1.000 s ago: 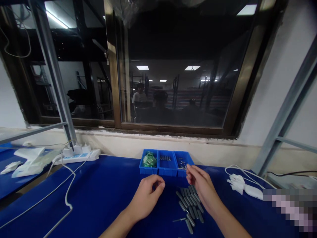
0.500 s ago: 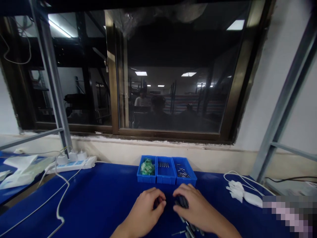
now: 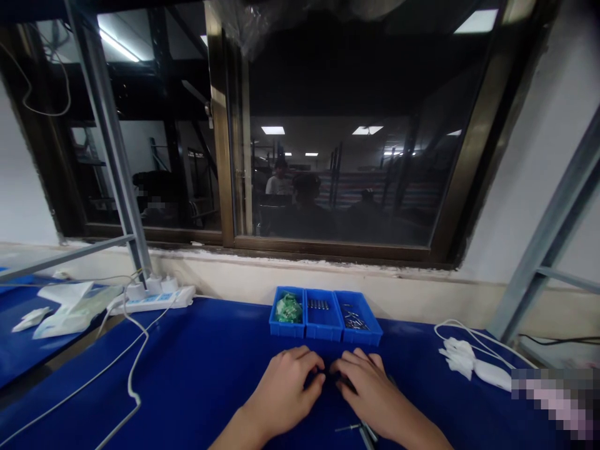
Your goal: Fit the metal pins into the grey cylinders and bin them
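My left hand (image 3: 285, 390) and my right hand (image 3: 370, 390) rest close together on the blue table mat (image 3: 201, 369), fingers curled and fingertips almost meeting over a small dark part I cannot make out. A thin metal pin (image 3: 347, 428) and a grey cylinder (image 3: 368, 433) peek out below my right hand; the other grey cylinders are hidden under it. Just beyond my hands stand three joined blue bins: the left bin (image 3: 287, 310) holds green parts, the middle bin (image 3: 322, 312) small dark cylinders, the right bin (image 3: 359, 315) metal pins.
A white power strip (image 3: 152, 299) with plugs and trailing white cables (image 3: 131, 369) lies at the left, near white paper packets (image 3: 70, 306). White fabric pieces and a cord (image 3: 469, 362) lie at the right. Metal frame posts rise on both sides before a dark window.
My right hand came back from the right bin and dropped over the grey cylinders. Both hands closed in until their fingertips nearly touch. The view shifted slightly.
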The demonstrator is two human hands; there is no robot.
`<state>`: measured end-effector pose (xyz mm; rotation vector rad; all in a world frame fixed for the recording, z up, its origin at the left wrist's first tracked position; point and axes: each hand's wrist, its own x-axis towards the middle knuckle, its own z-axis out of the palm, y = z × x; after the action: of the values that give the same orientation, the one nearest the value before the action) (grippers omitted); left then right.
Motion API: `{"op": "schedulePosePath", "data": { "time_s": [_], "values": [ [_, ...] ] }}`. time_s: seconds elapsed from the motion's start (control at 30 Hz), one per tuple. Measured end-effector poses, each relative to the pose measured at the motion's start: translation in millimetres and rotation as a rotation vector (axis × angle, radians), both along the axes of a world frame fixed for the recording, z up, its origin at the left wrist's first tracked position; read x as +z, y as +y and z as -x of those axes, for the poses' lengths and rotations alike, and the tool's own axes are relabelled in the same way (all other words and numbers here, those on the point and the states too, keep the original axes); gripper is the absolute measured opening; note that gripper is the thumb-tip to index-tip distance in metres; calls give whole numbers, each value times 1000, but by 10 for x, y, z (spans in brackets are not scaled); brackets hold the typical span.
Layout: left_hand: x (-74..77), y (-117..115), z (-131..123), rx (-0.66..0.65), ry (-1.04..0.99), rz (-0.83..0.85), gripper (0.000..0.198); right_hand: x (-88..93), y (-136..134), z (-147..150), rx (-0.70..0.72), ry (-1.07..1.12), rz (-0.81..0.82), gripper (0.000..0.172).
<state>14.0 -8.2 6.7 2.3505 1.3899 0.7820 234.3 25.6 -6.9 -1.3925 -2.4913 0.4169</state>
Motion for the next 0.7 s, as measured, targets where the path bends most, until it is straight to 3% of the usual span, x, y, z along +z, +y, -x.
{"op": "schedulePosePath", "data": {
  "time_s": [0.2,0.4,0.57,0.7],
  "values": [
    [47,5,8,6,18,-3,17,-46,20,121,72,70,-147,31],
    [29,3,17,66,-18,34,21,14,26,189,29,618,19,25],
    [-61,30,-30,-26,-236,41,16,-84,38,265,-57,846,69,27],
    [-80,76,-66,3,-464,143,21,-137,79,274,-141,1002,116,33]
  ]
}}
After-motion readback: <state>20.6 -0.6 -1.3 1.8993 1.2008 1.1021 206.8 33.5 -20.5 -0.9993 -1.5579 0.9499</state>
